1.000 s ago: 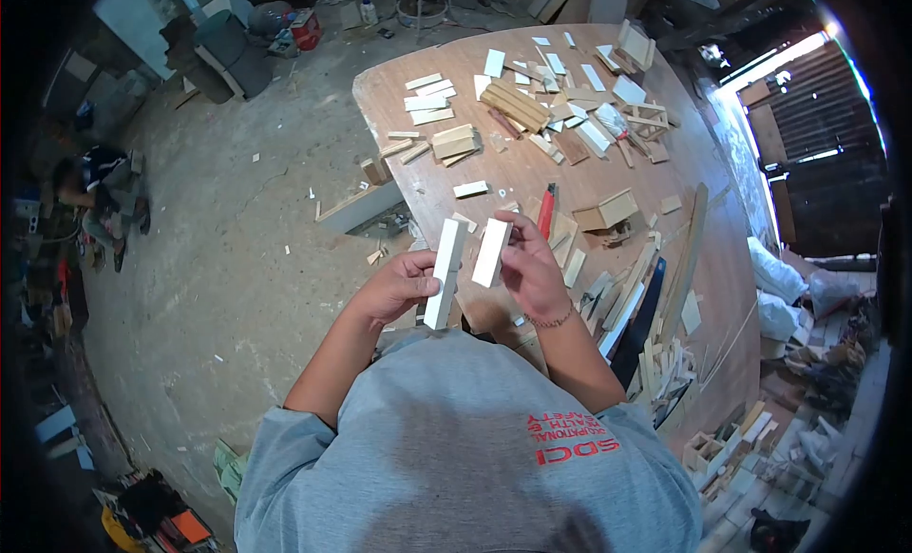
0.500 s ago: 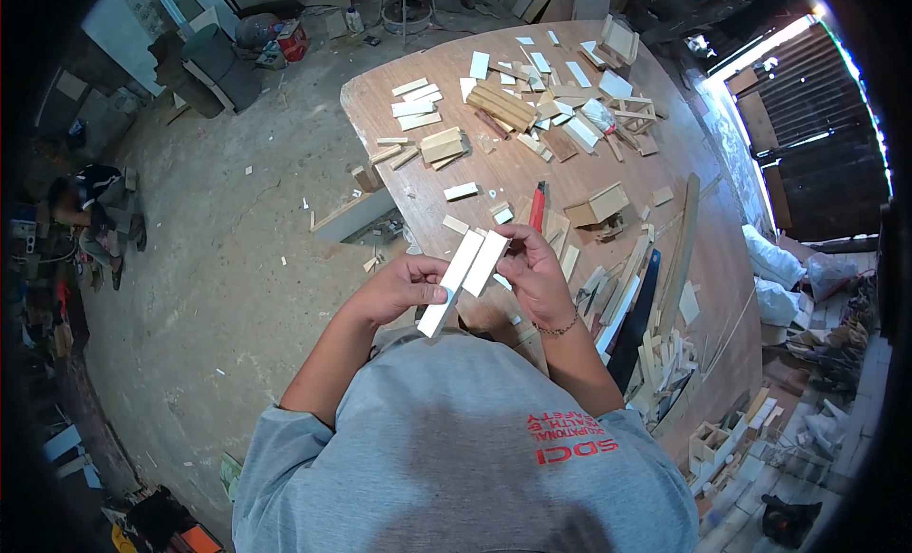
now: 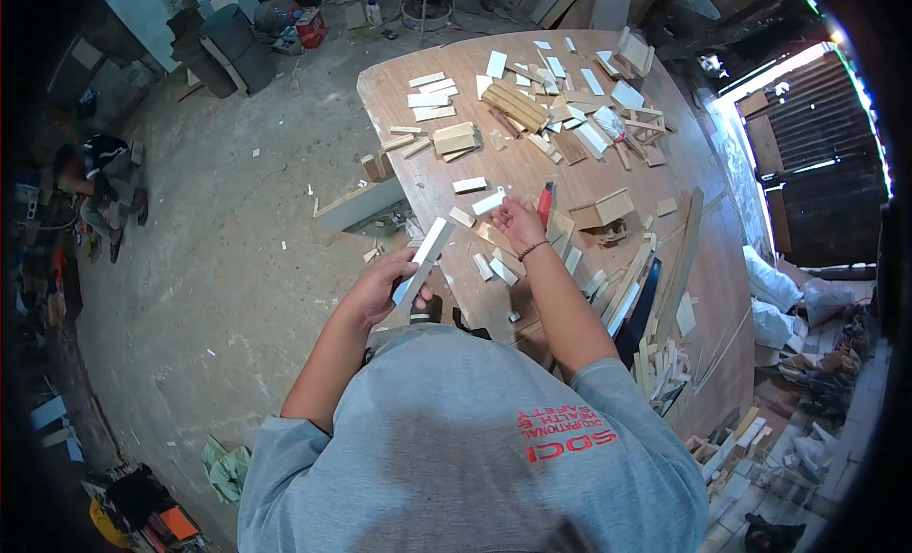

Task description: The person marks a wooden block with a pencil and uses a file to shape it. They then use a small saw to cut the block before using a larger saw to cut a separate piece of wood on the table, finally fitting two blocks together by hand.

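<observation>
My left hand [image 3: 382, 285] is closed around a long white wood strip [image 3: 433, 241], held tilted in front of my shirt, just off the table's near edge. My right hand [image 3: 522, 226] reaches over the tabletop, its fingertips pinching the end of a shorter white wood block [image 3: 488, 203] low over the surface; whether the block rests on the table cannot be made out. Close to the right fingers lies a red-handled tool [image 3: 545, 200]. Another white block [image 3: 469, 185] sits just beyond, and small offcuts [image 3: 503, 271] lie nearer me.
The wooden table [image 3: 423, 159] carries stacked strips [image 3: 454, 139], scattered offcuts and a small wooden box [image 3: 601, 209]. A dark blue saw-like blade [image 3: 638, 311] lies among long strips at right. Across the floor, a person [image 3: 100, 187] crouches at far left.
My hands have moved apart. The right hand carried the shorter block forward to the tabletop, while my left hand kept the long strip and turned it. The view shifted slightly.
</observation>
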Motion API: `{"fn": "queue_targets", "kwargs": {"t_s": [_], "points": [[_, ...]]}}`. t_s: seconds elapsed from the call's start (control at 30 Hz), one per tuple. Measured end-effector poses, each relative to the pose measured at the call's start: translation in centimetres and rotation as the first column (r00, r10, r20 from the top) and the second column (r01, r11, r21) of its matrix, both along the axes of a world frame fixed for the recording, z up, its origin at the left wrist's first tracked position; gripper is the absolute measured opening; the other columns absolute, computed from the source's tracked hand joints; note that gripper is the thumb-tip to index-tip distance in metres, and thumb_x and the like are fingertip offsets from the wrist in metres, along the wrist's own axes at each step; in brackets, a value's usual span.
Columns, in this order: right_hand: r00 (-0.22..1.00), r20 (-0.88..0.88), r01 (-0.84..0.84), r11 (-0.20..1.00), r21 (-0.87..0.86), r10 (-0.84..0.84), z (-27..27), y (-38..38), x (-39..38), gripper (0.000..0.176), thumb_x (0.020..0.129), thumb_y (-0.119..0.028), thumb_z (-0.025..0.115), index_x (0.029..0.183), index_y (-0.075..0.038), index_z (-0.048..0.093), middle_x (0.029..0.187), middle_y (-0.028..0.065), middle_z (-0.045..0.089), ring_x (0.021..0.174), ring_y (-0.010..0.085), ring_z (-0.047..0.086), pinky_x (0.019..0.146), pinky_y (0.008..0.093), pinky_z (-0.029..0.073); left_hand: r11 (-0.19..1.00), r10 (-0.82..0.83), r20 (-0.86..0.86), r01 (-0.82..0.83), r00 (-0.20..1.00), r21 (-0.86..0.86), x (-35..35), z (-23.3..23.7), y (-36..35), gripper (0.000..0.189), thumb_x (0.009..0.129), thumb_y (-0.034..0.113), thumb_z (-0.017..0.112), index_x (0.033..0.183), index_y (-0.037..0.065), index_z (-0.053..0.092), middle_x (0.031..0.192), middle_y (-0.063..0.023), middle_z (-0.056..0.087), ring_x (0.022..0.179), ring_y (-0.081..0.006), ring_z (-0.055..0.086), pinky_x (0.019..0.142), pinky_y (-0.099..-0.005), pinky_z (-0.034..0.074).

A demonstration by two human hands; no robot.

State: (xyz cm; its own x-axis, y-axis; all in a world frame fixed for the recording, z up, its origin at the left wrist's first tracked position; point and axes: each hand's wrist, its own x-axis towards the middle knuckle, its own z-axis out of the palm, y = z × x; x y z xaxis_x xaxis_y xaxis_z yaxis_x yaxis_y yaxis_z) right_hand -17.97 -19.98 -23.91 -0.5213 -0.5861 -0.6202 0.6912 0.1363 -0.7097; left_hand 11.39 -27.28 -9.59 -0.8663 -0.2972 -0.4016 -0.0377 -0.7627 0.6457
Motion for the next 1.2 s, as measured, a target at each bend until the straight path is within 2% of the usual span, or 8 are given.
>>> {"fn": "queue_targets", "kwargs": {"t_s": [0.13,0.37,0.43,0.47,0.57,0.73,0.8,1.2], "points": [[1.0,-0.025,-0.018,0.999,0.032,0.019,-0.9,0.9,0.4,0.042,0.09,-0.013,0.057,0.126,-0.008,0.035,0.1,0.0113,0.055,0.085,0.0238,0.061,0.076,0.038,0.052,0.994,0.1,0.103,-0.095,0.99,-0.051,1.4,0.0,0.7,0.045,0.086,0.017,0.042,0.124,-0.007,0.047,0.078,-0.006,0.054,0.064,-0.0152,0.06,0.053,-0.0279,0.049],[0.942,-0.32,0.139,0.987,0.085,-0.105,-1.0,8.5,4.4,0.021,0.089,-0.01,0.055,0.11,-0.003,0.052,0.094,0.0091,0.059,0.076,0.0159,0.06,0.068,0.0275,0.05,0.987,0.154,0.115,-0.157,0.981,0.016,3.4,-0.8,1.6,0.045,0.084,0.018,0.044,0.121,-0.006,0.05,0.077,-0.004,0.053,0.054,-0.01,0.049,0.046,-0.0243,0.04],[0.718,-0.696,0.171,0.974,0.146,-0.021,-4.9,12.2,4.0,0.012,0.087,-0.008,0.057,0.097,-0.002,0.059,0.091,0.0074,0.059,0.075,0.0136,0.056,0.068,0.028,0.047,0.988,0.142,0.061,-0.145,0.988,0.051,3.5,-0.7,2.0,0.039,0.088,0.014,0.041,0.122,-0.002,0.053,0.075,-0.0015,0.051,0.055,-0.0088,0.048,0.048,-0.0225,0.04],[0.719,-0.694,0.188,0.971,0.145,-0.035,-4.9,13.9,4.4,0.012,0.087,-0.008,0.057,0.097,-0.002,0.059,0.091,0.0074,0.059,0.075,0.0136,0.056,0.068,0.028,0.047,0.991,0.124,0.063,-0.127,0.99,0.049,3.4,-0.7,2.2,0.039,0.088,0.014,0.041,0.122,-0.002,0.053,0.075,-0.0015,0.051,0.055,-0.0088,0.048,0.048,-0.0225,0.04],[0.36,-0.922,0.31,0.913,0.264,0.144,-3.7,18.6,5.9,0.022,0.074,-0.006,0.063,0.096,-0.004,0.06,0.094,0.0132,0.06,0.091,0.0283,0.057,0.082,0.0369,0.045,0.997,0.036,0.073,-0.03,0.997,-0.073,3.2,-0.2,3.2,0.039,0.087,0.015,0.044,0.122,-0.001,0.054,0.075,-0.0001,0.05,0.056,-0.0082,0.047,0.047,-0.0219,0.038],[0.321,-0.858,0.301,0.816,0.494,0.401,-2.3,23.9,8.5,0.027,0.074,-0.008,0.064,0.1,-0.005,0.059,0.099,0.0126,0.059,0.101,0.0325,0.053,0.092,0.0423,0.039,0.991,0.025,0.192,0.001,0.981,-0.137,3.1,0.9,6.0,0.039,0.088,0.018,0.045,0.121,-0.001,0.054,0.075,0.0012,0.049,0.055,-0.0086,0.045,0.049,-0.0233,0.037],[0.15,-0.839,0.208,0.813,0.544,0.523,-2.4,25.1,9.5,0.028,0.072,-0.006,0.065,0.099,-0.005,0.06,0.092,0.0136,0.057,0.095,0.0318,0.054,0.086,0.0409,0.043,0.994,0.031,0.198,-0.009,0.98,-0.113,3.6,0.5,7.0,0.039,0.089,0.019,0.044,0.12,-0.001,0.054,0.074,0.0015,0.048,0.054,-0.0088,0.044,0.049,-0.0236,0.036],[0.232,-0.764,0.211,0.736,0.644,0.602,-1.7,23.5,3.4,0.046,0.076,-0.019,0.067,0.119,-0.008,0.054,0.119,0.0165,0.052,0.111,0.0363,0.05,0.095,0.0435,0.042,0.996,0.024,0.248,-0.002,0.968,-0.088,4.9,1.1,15.8,0.039,0.09,0.022,0.042,0.118,-0.002,0.056,0.071,0.0017,0.047,0.053,-0.0088,0.041,0.05,-0.0234,0.034]]}}
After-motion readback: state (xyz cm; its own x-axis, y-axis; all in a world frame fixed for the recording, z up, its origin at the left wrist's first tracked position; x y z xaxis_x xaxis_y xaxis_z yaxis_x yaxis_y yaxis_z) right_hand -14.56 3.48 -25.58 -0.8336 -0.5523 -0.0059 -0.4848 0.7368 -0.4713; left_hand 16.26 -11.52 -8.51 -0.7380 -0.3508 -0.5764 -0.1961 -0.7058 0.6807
